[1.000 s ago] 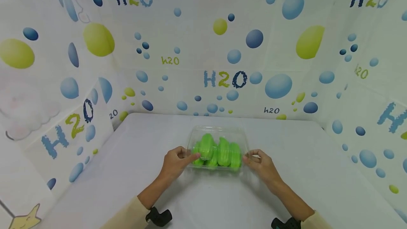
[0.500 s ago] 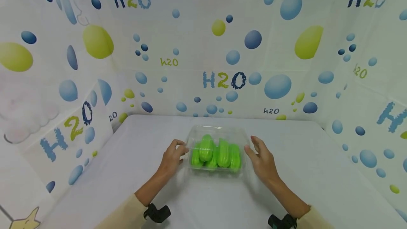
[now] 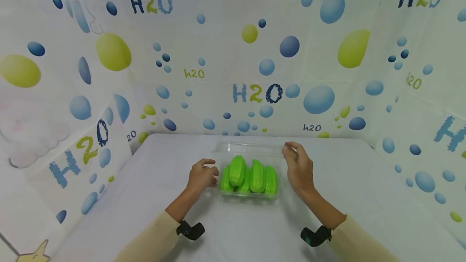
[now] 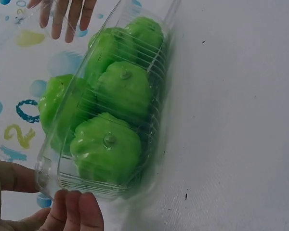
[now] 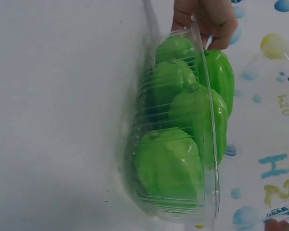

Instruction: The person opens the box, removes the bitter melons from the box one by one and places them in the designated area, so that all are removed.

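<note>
A clear plastic clamshell box (image 3: 249,195) lies at mid-table with several glossy, bright green, lobed pepper-like vegetables (image 3: 257,176) inside. Its hinged lid (image 3: 247,148) stands raised at the back. At the box's left end, my left hand (image 3: 200,176) curls its fingers at the rim corner; in the left wrist view, those fingertips (image 4: 91,211) touch the end wall. Beside the lid's right edge is my right hand (image 3: 300,167). Its fingers (image 4: 60,19) look straight in the left wrist view, seen past the clear lid. Exact contact with the lid cannot be told.
White cloth covers the table (image 3: 247,229). Behind and at both sides rise hanging sheets (image 3: 218,43) printed with blue and green bubbles and H2O lettering. A black wrist camera (image 3: 191,230) sits on the left forearm, another black camera (image 3: 315,235) on the right one.
The lid has swung up and back from over the vegetables. My right hand has risen and moved farther back with it. My left hand has shifted its fingers at the box's left end.
</note>
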Demonstrator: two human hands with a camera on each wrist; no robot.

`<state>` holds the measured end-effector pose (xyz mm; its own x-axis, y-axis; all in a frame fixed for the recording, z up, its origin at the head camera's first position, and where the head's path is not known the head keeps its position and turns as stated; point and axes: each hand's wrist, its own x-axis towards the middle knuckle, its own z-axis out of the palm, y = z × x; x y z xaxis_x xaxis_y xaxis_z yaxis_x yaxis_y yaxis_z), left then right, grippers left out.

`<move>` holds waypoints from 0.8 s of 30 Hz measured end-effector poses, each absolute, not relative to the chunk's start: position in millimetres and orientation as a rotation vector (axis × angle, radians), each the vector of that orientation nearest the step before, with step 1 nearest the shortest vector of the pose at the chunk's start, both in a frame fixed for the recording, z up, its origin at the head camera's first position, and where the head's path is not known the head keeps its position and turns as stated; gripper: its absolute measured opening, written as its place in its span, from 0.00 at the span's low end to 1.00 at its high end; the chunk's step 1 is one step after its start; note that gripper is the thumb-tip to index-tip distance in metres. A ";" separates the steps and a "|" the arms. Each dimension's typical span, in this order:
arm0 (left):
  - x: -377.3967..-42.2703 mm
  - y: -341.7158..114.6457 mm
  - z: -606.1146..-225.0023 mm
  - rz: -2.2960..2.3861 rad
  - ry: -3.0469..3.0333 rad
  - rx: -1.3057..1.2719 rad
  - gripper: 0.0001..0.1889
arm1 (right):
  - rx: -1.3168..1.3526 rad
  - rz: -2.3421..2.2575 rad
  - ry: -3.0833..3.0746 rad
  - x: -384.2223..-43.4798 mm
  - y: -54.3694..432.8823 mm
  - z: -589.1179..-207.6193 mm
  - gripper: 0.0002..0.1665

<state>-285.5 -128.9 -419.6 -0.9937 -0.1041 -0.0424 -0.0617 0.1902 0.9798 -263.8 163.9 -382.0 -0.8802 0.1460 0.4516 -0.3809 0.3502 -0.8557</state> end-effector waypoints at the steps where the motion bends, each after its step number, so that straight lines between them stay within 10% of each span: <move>1: -288.3 -128.8 -422.2 -1.998 -2.390 0.161 0.28 | 0.192 1.546 -2.146 -265.7 163.7 -380.7 0.26; 24: -288.4 -132.9 -435.9 -2.283 -2.223 0.028 0.32 | 0.295 1.622 -1.933 -285.0 160.8 -352.5 0.21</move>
